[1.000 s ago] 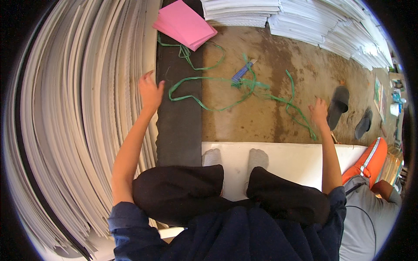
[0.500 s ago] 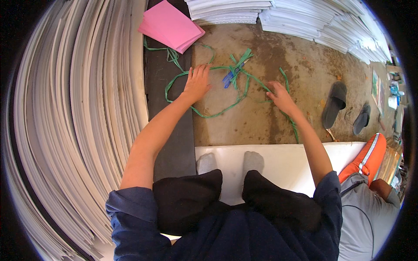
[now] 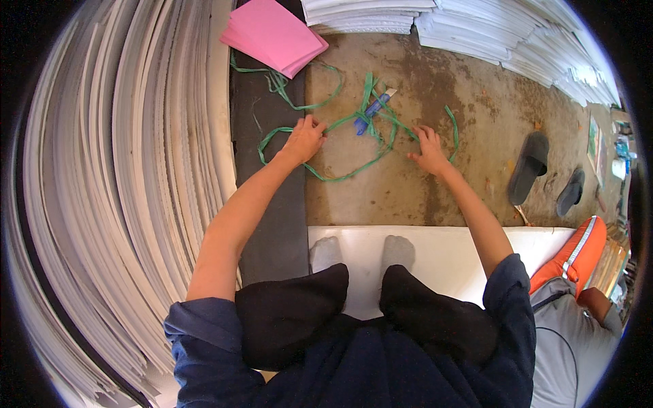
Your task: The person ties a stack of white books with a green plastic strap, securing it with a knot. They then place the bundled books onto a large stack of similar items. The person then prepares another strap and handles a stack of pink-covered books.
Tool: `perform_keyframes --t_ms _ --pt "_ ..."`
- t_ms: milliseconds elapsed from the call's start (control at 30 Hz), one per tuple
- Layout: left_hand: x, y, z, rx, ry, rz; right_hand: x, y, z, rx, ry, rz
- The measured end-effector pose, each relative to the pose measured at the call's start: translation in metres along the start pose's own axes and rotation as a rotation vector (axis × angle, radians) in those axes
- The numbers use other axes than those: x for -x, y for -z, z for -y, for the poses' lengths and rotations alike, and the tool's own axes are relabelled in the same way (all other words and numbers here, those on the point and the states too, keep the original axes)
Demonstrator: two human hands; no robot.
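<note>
A person bends over a tangle of green strapping (image 3: 354, 129) on the concrete floor (image 3: 422, 190), below a pink paper stack (image 3: 275, 34). Left hand (image 3: 304, 139) pinches a loop; right hand (image 3: 428, 148) presses flat, fingers spread. Seemingly gathering it; next likely calls for lifting both ends together.

The green strap (image 3: 354, 166) looks like thin, slightly glossy plastic. The floor (image 3: 476, 115) is rough, stained concrete. The pink sheets (image 3: 275, 34) are matt paper, the white stacks (image 3: 102, 204) perhaps board, the slippers (image 3: 529, 166) matt rubber.
</note>
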State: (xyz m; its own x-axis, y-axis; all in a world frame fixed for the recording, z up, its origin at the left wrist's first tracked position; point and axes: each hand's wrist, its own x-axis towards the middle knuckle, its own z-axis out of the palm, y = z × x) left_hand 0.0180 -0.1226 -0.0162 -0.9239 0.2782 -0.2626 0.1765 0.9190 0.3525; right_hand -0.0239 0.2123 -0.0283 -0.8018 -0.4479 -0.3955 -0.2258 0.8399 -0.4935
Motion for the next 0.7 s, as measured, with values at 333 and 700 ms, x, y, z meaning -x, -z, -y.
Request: perform_keyframes --t_ms 333,700 --pt "-0.003 0.091 -0.073 0.342 -0.311 -0.046 -0.017 0.044 0.067 -0.329 0.264 -0.094" --pt "0.062 0.148 0.05 0.176 0.061 -0.341 0.039 0.144 -0.019 -0.368 0.111 -0.447"
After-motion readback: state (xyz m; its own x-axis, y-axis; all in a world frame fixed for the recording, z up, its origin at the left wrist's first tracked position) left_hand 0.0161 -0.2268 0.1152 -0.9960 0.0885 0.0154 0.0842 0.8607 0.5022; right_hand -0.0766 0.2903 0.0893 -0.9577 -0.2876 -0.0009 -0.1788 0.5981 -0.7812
